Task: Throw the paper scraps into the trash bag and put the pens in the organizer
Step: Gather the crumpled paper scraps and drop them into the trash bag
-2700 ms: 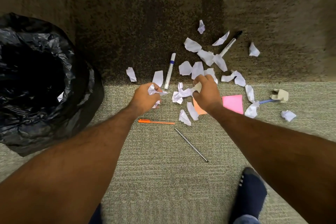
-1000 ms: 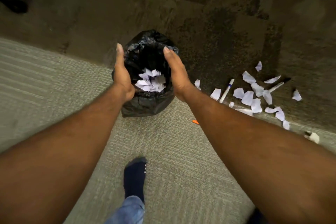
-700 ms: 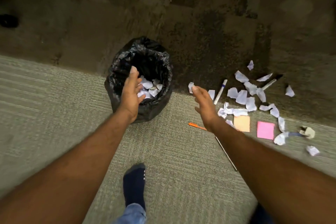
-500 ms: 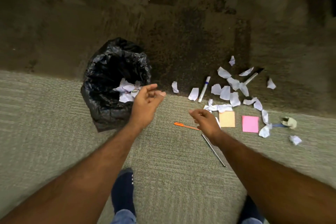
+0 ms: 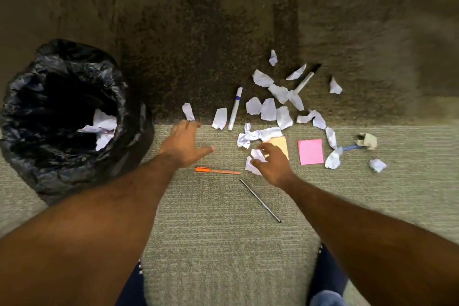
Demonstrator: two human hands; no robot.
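A black trash bag [image 5: 129, 117] stands open on the left with white scraps [image 5: 104, 124] inside. Many torn white scraps [image 5: 268, 109] lie scattered on the carpet in the middle. My left hand [image 5: 185, 144] is open, fingers spread, just below one scrap [image 5: 188, 111]. My right hand [image 5: 273, 164] curls its fingers around white scraps [image 5: 254, 160]. An orange pen [image 5: 217, 170] and a thin black pen [image 5: 260, 201] lie near my hands. A blue-banded marker [image 5: 235, 108], a black-capped marker [image 5: 306, 79] and a blue pen [image 5: 352, 148] lie further off. No organizer is in view.
A pink sticky note [image 5: 311, 151] and an orange one [image 5: 279, 145] lie flat beside my right hand. A crumpled beige wad [image 5: 367, 140] sits on the blue pen's end. My socked feet [image 5: 327, 276] are at the bottom edge. Dark carpet lies beyond the light strip.
Both hands dropped scraps into the bag, then swung right to the pile. My left hand now spreads near a scrap and my right hand has closed on scraps.
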